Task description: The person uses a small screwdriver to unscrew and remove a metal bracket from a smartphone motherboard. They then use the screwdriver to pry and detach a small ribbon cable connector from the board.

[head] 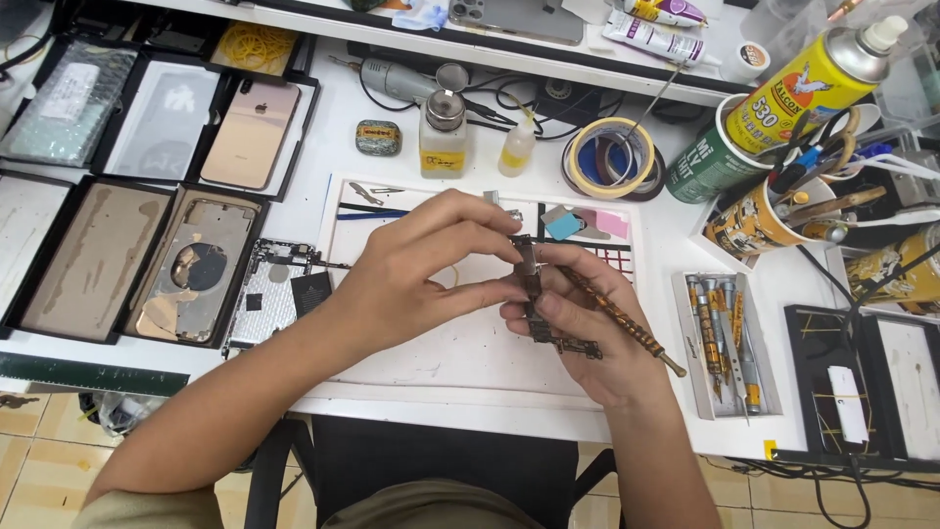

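Both my hands meet over a white work mat (pixel 470 353) in the middle of the desk. My left hand (pixel 421 269) pinches the top of a narrow dark phone circuit board (pixel 534 289) between thumb and fingers. My right hand (pixel 578 328) supports the same board from below and also holds a thin brown patterned tool (pixel 622 323) that sticks out to the lower right. The board's lower end (pixel 573 345) shows under my right fingers.
An opened phone back housing (pixel 201 269) and a phone chassis (pixel 269 299) lie left of the mat, beside black trays. A tray of screwdrivers (pixel 725 338) lies to the right. Bottles (pixel 444 132), tape rolls (pixel 612 157), a yellow spray can (pixel 808 83) and tool cups (pixel 774 211) stand behind.
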